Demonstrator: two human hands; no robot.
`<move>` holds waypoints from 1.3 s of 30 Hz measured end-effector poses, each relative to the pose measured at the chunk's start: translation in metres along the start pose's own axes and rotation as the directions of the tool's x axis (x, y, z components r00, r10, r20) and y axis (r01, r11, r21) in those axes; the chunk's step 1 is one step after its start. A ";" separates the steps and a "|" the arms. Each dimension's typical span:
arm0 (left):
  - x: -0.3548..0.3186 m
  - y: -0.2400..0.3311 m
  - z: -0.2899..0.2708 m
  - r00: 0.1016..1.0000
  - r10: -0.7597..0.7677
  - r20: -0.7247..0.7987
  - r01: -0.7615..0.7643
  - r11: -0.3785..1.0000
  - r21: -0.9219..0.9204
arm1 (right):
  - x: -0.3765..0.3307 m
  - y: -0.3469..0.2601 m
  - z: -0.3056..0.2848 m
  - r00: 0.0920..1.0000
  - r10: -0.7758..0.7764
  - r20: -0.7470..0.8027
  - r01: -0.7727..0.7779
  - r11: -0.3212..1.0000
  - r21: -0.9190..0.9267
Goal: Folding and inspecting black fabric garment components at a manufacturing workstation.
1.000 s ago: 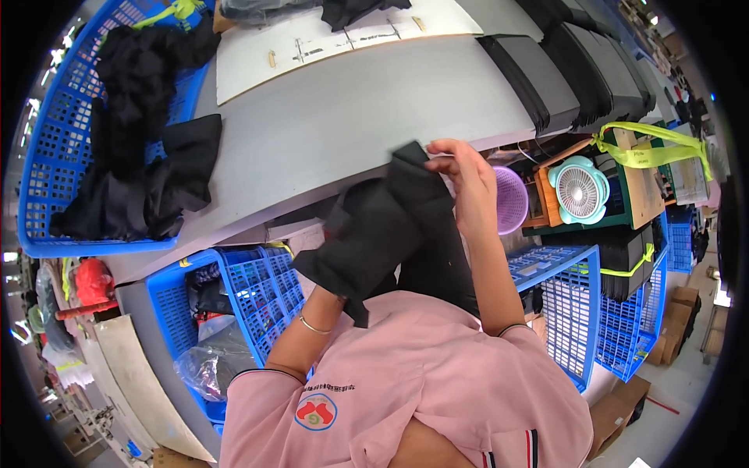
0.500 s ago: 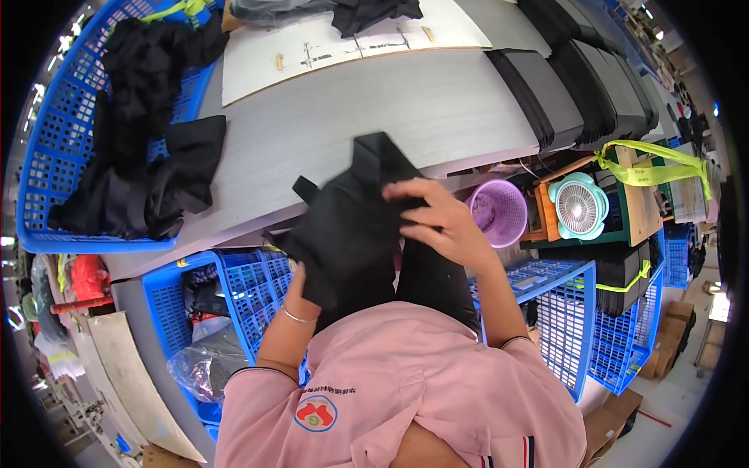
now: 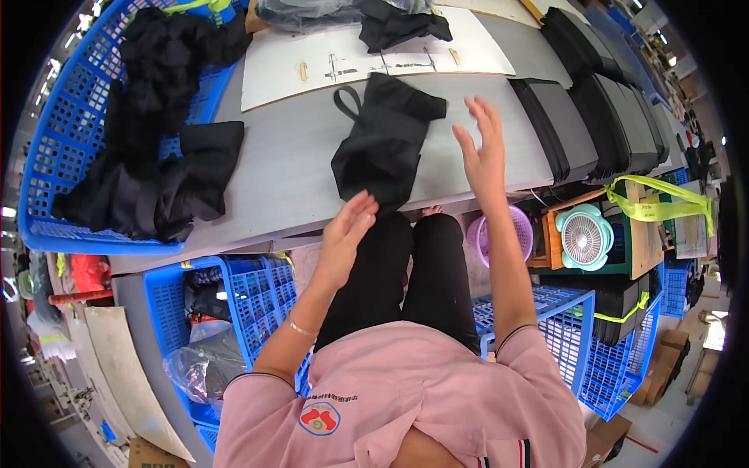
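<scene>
A black fabric piece shaped like a small bag (image 3: 382, 148), with a thin loop at its upper left, lies on the grey table (image 3: 289, 148) close to its front edge. It looks slightly blurred. My left hand (image 3: 347, 234) is at its lower left corner with fingers stretched out; whether the fingertips touch the cloth I cannot tell. To the right, my right hand (image 3: 484, 152) is raised over the table, fingers spread, apart from the piece and holding nothing.
Black cloth pieces (image 3: 156, 101) fill a blue crate (image 3: 47, 179) at the left. Behind lies a white board (image 3: 273, 70) with another black piece (image 3: 402, 27). Dark stacked panels (image 3: 546, 117) stand at the right. Below them are a purple basket (image 3: 519, 238) and a small fan (image 3: 585, 234).
The black bag-like piece went from my hands above my lap to the tabletop, farther from me. Both hands have let go; the right one moved up and right, the left one slightly forward.
</scene>
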State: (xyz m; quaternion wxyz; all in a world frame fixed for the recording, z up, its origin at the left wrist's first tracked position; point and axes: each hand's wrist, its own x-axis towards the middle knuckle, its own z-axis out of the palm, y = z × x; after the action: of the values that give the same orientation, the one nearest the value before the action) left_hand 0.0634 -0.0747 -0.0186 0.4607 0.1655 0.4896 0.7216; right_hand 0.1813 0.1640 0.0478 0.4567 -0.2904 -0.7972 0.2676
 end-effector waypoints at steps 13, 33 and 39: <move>0.097 0.075 -0.022 0.968 0.027 0.251 -0.124 0.917 0.380 | -0.074 -0.030 0.055 0.841 0.422 0.338 -0.540 0.688 0.486; 0.137 0.074 -0.001 0.832 -0.351 0.430 0.054 0.822 0.566 | -0.081 0.015 0.084 0.826 0.346 0.446 -0.418 0.906 0.071; 0.112 0.062 0.013 0.861 -0.116 0.496 -0.292 0.686 0.667 | -0.088 -0.012 0.077 0.897 0.288 0.337 -0.228 0.952 -0.206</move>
State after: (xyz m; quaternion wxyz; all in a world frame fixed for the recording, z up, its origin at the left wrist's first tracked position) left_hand -0.0175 0.0192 0.0165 0.4316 0.5383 0.5872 0.4233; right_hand 0.1474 0.0808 -0.0277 0.2371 -0.3751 -0.8410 0.3096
